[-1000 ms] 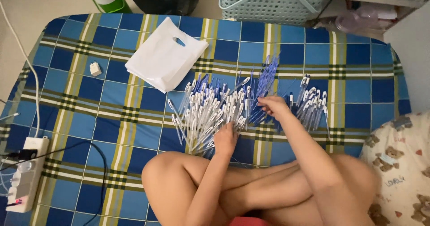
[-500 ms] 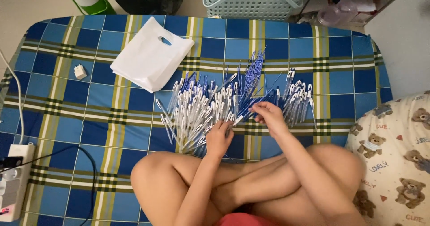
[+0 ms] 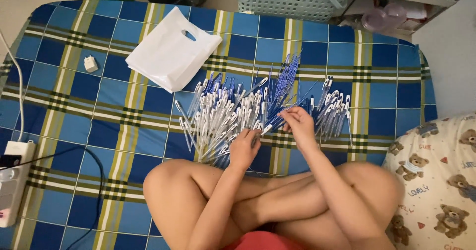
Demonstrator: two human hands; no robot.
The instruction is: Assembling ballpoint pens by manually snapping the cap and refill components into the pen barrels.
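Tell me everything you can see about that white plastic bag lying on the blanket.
The white plastic bag lies flat on the blue, yellow and green checked blanket, turned at an angle to the checks. It looks like thin, smooth plastic with an oval cut-out handle hole near its upper right corner. It seems empty or nearly so, with a few soft creases. No hand touches it; its lower right edge lies near the heap of white and blue pens, and whether they touch is unclear.
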